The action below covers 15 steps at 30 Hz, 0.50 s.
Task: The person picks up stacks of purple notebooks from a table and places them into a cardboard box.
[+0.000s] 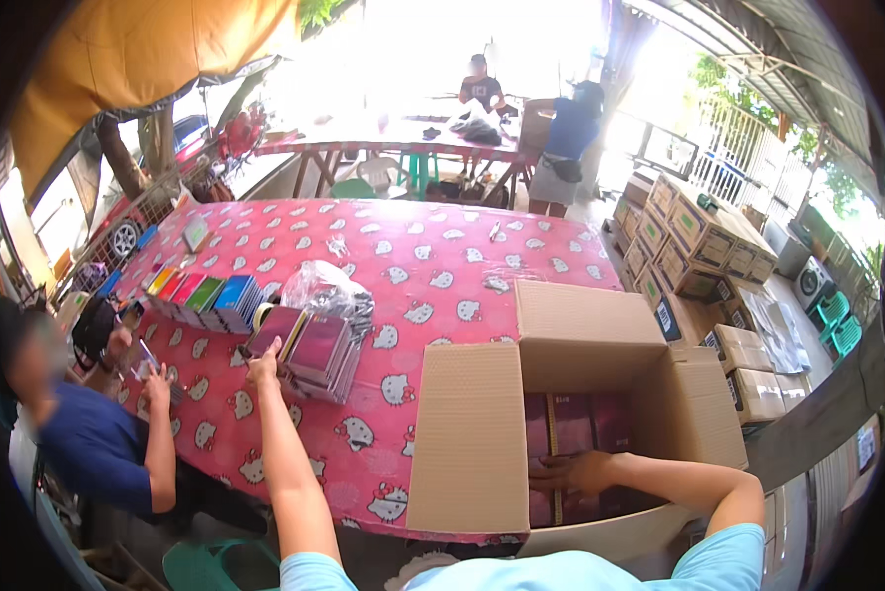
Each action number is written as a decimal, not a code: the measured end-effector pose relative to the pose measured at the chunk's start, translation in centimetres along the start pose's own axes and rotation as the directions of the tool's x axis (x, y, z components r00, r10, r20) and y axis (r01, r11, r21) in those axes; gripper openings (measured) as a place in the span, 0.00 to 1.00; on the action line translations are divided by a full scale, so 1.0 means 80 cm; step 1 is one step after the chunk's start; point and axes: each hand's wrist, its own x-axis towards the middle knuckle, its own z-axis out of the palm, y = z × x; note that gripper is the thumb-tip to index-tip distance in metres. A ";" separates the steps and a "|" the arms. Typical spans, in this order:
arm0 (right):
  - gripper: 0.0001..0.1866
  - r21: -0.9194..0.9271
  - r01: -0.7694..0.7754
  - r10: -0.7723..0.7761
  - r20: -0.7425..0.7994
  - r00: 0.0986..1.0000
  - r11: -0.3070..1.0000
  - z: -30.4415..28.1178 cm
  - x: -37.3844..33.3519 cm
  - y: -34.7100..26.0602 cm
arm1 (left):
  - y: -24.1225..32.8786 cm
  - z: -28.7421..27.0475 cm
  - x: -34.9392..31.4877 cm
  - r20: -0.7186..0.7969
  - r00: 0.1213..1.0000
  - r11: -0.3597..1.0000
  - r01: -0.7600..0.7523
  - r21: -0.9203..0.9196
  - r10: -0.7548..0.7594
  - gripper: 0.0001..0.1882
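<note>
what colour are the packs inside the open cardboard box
Dark maroon packs, seen in the head view inside the cardboard box, under the right hand.

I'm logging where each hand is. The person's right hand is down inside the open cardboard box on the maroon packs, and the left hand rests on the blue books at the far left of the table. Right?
Not quite. The left hand rests on the stack of maroon packs beside the clear plastic bag, not on the blue books. The head view shows it. The right hand is inside the open cardboard box, as stated.
</note>
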 end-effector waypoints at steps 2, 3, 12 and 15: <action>0.50 0.004 -0.031 0.031 0.044 0.999 1.000 -0.032 -0.003 -0.014 | -0.013 0.002 0.020 -0.022 0.994 0.987 -0.108 -0.122 0.106 0.48; 0.51 0.019 -0.066 0.063 0.103 0.993 0.998 -0.041 -0.007 -0.020 | -0.019 0.001 0.019 -0.040 0.982 0.950 -0.188 -0.248 0.184 0.44; 0.30 0.279 -0.021 0.198 -0.627 0.754 0.960 -0.084 -0.066 0.014 | 0.044 -0.099 -0.162 -0.447 0.567 0.449 -0.823 -0.348 0.692 0.39; 0.29 0.692 0.229 0.531 -0.689 0.493 0.684 -0.163 -0.087 -0.015 | 0.066 -0.143 -0.298 -0.450 0.557 0.218 -0.764 -0.607 0.698 0.41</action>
